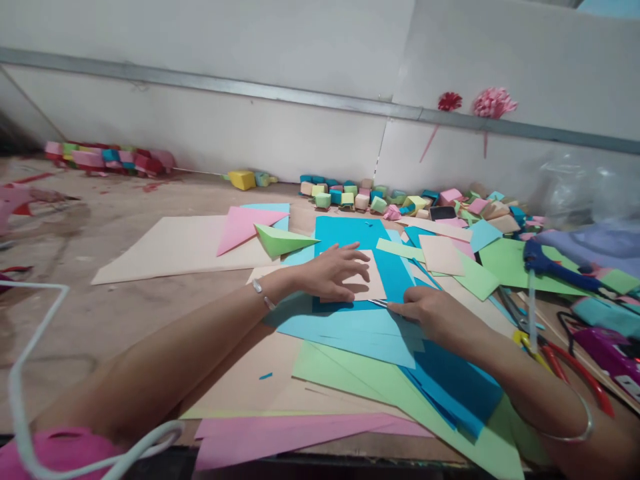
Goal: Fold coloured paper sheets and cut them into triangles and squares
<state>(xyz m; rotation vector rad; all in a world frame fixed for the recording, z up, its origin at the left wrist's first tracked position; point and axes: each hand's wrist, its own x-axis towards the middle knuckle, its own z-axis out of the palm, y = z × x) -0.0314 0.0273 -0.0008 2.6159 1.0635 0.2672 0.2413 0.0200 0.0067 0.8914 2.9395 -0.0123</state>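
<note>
My left hand point(333, 270) lies flat, fingers spread, on a small beige paper square point(373, 280) that rests on a dark blue sheet point(360, 237). My right hand point(425, 310) is closed in a pinch around a thin blade-like tool point(379, 303) whose tip touches the blue sheet at the lower edge of the beige square. Under both hands lies a pile of light blue paper point(350, 330), green paper point(360, 380) and pink paper point(300, 433).
A folded green triangle point(280, 240) and a pink triangle point(240, 227) lie on a large beige sheet point(170, 247). Several small coloured paper cubes point(380, 197) line the wall. Red-handled scissors point(560, 353), a blue glue gun point(550, 263) and a purple tool point(607, 350) lie at the right.
</note>
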